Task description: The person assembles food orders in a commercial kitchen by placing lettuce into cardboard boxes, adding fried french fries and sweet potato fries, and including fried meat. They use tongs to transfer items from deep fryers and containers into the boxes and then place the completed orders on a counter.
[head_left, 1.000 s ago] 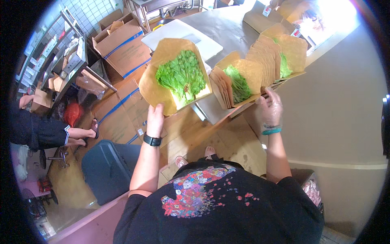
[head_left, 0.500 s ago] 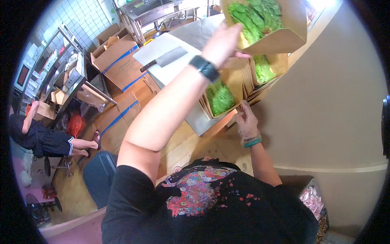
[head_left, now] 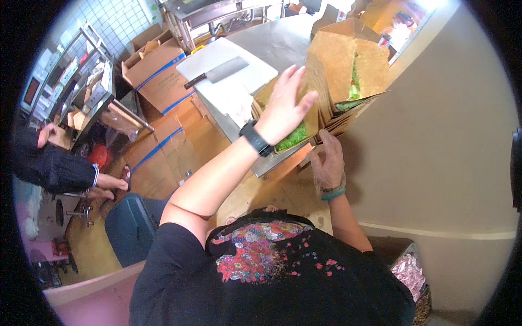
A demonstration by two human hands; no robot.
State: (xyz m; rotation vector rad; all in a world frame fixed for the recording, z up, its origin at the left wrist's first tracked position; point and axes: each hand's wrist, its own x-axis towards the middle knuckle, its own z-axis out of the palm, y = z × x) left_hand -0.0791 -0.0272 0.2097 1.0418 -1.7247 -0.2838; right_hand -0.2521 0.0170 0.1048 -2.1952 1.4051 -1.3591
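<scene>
My bare left hand [head_left: 284, 108], with a black watch at the wrist, is spread open over a brown paper food box [head_left: 310, 120] at the table's near corner. Green lettuce [head_left: 292, 137] shows inside that box below my palm. Nested brown paper boxes [head_left: 326, 100] stand packed beside it. Behind them another paper box [head_left: 337, 57] stands with its flaps up, lettuce [head_left: 355, 87] visible in a narrow gap. My right hand [head_left: 329, 165], in a clear plastic glove, has its fingers stretched out at the near edge of the boxes; whether they touch is unclear.
A cleaver [head_left: 220, 71] lies on a white cutting board [head_left: 196, 60] on the steel table [head_left: 285, 38]. Cardboard cartons [head_left: 160, 87] stand on the floor at left. Beyond a dark bin [head_left: 130, 228], another person [head_left: 60, 163] is at a counter. A beige wall [head_left: 435, 141] rises at right.
The lettuce-filled box that my left hand held up has gone down at the back of the stack. My left hand has let go and come back toward me. My right hand has moved slightly.
</scene>
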